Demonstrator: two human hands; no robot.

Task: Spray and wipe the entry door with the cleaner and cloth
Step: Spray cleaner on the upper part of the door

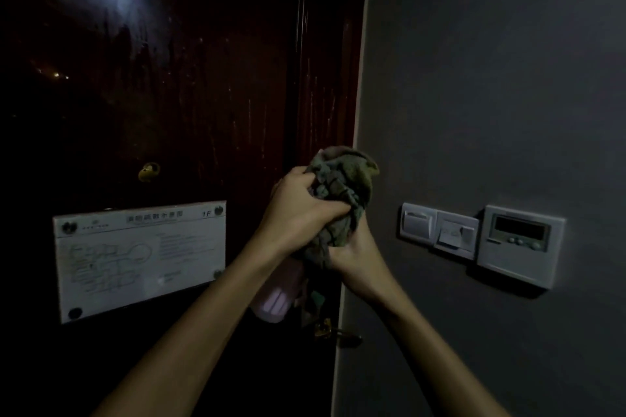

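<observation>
While the dim light blurs the door (203, 95), we see the left grip (298, 213) and right grip (355, 256) both curled round the bunched cloth (345, 186) before it; the pink bottle (274, 301) beneath is half hidden, its holder unclear.

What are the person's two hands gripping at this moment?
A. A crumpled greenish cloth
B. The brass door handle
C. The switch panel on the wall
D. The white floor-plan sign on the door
A: the left hand and the right hand are both curled round the bunched-up cloth, held up in front of the door's edge.
</observation>
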